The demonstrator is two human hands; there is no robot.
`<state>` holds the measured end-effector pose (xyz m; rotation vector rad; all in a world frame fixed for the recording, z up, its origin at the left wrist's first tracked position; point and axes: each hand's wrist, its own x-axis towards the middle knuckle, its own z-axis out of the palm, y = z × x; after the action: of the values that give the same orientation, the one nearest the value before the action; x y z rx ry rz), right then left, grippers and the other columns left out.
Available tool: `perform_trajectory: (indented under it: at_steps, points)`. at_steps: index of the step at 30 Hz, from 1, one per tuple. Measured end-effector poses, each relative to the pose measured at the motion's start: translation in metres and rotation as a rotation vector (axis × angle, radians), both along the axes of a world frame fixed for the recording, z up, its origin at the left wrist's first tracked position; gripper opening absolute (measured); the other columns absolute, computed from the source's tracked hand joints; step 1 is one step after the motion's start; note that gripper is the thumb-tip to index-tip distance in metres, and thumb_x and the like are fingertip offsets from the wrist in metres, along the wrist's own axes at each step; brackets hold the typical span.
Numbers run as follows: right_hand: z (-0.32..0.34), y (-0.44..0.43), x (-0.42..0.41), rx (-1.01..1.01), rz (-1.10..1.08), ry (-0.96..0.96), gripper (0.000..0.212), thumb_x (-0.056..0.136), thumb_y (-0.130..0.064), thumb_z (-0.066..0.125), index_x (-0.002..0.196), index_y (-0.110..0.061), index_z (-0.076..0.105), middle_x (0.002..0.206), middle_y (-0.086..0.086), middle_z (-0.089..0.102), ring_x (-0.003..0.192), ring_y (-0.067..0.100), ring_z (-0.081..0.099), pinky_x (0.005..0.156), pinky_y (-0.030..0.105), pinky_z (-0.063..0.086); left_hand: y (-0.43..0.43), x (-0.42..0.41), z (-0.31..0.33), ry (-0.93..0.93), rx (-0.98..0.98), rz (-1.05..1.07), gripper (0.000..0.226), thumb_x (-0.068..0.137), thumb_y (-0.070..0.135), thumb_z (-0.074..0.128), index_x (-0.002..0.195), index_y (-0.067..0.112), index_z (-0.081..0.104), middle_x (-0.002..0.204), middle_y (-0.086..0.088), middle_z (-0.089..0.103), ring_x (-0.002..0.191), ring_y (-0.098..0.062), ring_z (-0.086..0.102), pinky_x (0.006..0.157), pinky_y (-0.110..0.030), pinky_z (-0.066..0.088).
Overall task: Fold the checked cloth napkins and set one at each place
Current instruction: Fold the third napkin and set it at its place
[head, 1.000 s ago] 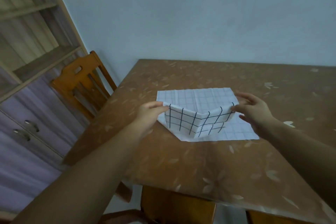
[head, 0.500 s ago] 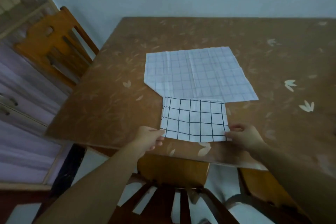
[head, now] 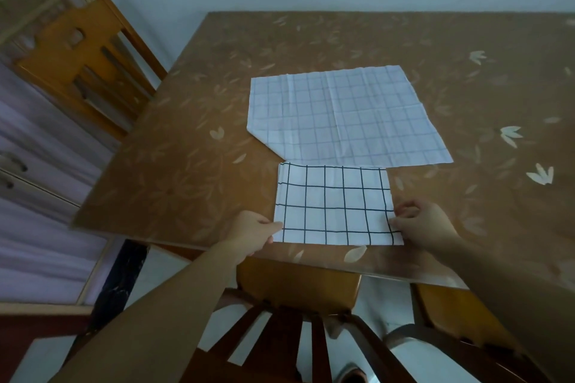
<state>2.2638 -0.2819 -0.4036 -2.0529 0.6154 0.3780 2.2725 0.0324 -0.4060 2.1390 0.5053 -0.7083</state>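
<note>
Left fingers and right fingers in pinch on flat rectangular checked napkin.

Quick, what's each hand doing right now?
Left hand: pinches the folded napkin at its left edge.
Right hand: pinches the same napkin at its right edge.

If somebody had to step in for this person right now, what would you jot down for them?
Left hand: pinches the folded napkin at its near-left corner.
Right hand: pinches its near-right corner.
Folded napkin lies flat at the table's near edge, before the near chair. Its far edge meets the spread napkin, which lies unfolded mid-table.
Done: one napkin folded and placed.
Left: let go, fold the spread napkin, and set it at another place, perhaps by the side chair.
</note>
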Motion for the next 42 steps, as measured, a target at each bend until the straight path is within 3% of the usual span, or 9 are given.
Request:
perform_trajectory:
  at_steps: [8,16,24,30,32,34,37,40,42]
  points:
    - [-0.003,0.006,0.004,-0.02,0.011,-0.055,0.021,0.082,-0.014,0.072,0.1,-0.015,0.063,0.082,0.002,0.065,0.078,0.019,0.062,0.065,0.03,0.049,0.002,0.002,0.001,-0.1,0.183,-0.174,0.042,0.092,0.041,0.061,0.066,0.009,0.07,0.064,-0.011,0.058,0.059,-0.018,0.052,0.06,-0.026,0.041]
    - [-0.007,0.01,0.008,-0.061,-0.009,-0.147,0.018,0.084,-0.018,0.069,0.101,-0.02,0.063,0.09,-0.003,0.067,0.083,0.014,0.062,0.062,0.026,0.046,-0.005,0.021,0.004,-0.213,0.211,-0.228,0.055,0.092,0.043,0.061,0.052,0.017,0.034,0.047,0.002,0.027,0.046,-0.014,0.031,0.052,-0.028,0.027]
    - [-0.005,0.013,0.01,-0.088,0.003,-0.119,0.023,0.085,-0.017,0.067,0.106,-0.021,0.061,0.093,-0.001,0.065,0.083,0.015,0.062,0.061,0.024,0.046,-0.013,0.044,-0.007,-0.293,0.349,-0.247,0.047,0.094,0.041,0.059,0.059,0.016,0.04,0.052,0.0,0.038,0.047,-0.015,0.035,0.048,-0.027,0.028]
    - [-0.003,0.015,0.006,-0.146,0.042,-0.119,0.021,0.086,-0.014,0.064,0.106,-0.02,0.059,0.088,-0.004,0.062,0.079,0.011,0.057,0.06,0.022,0.043,-0.023,0.035,-0.005,-0.648,0.58,-0.435,0.026,0.093,0.049,0.053,0.092,0.022,0.052,0.091,0.005,0.058,0.086,-0.017,0.056,0.07,-0.031,0.041]
    - [-0.003,0.016,0.004,-0.172,0.065,-0.116,0.022,0.087,-0.012,0.063,0.107,-0.02,0.058,0.088,-0.004,0.061,0.079,0.01,0.057,0.06,0.02,0.044,-0.042,0.026,-0.012,-0.739,0.503,-0.597,0.035,0.095,0.052,0.044,0.121,0.029,0.052,0.126,0.005,0.053,0.123,-0.02,0.043,0.101,-0.036,0.035]
    - [-0.003,0.018,0.004,-0.18,0.069,-0.103,0.024,0.087,-0.01,0.061,0.109,-0.019,0.058,0.086,-0.002,0.061,0.077,0.012,0.058,0.06,0.021,0.045,-0.059,0.021,-0.024,-0.622,0.526,-0.759,0.056,0.099,0.057,0.027,0.15,0.035,0.022,0.161,0.0,0.017,0.149,-0.026,0.006,0.119,-0.046,0.009]
    - [-0.001,0.023,0.006,-0.271,0.076,-0.091,0.024,0.086,-0.014,0.06,0.11,-0.018,0.058,0.089,0.001,0.061,0.081,0.019,0.058,0.072,0.032,0.052,-0.065,0.021,-0.039,-0.487,0.571,-0.802,0.065,0.098,0.061,0.011,0.153,0.034,-0.012,0.161,0.0,-0.022,0.146,-0.026,-0.026,0.119,-0.05,-0.011]
    - [-0.007,0.036,0.006,-0.712,0.259,-0.269,0.035,0.09,-0.031,0.055,0.123,-0.022,0.052,0.123,0.003,0.05,0.112,0.024,0.048,0.095,0.043,0.041,-0.066,0.021,-0.047,-0.494,0.583,-0.805,0.066,0.097,0.063,0.008,0.152,0.035,-0.016,0.159,0.0,-0.026,0.144,-0.026,-0.029,0.118,-0.051,-0.012]
    - [-0.01,0.063,0.007,-0.7,0.436,-0.424,0.044,0.095,-0.038,0.044,0.136,-0.024,0.046,0.143,0.003,0.042,0.131,0.024,0.036,0.106,0.045,0.031,-0.066,0.02,-0.048,-0.512,0.593,-0.795,0.066,0.097,0.062,0.009,0.152,0.034,-0.016,0.159,0.001,-0.026,0.145,-0.026,-0.029,0.118,-0.051,-0.011]
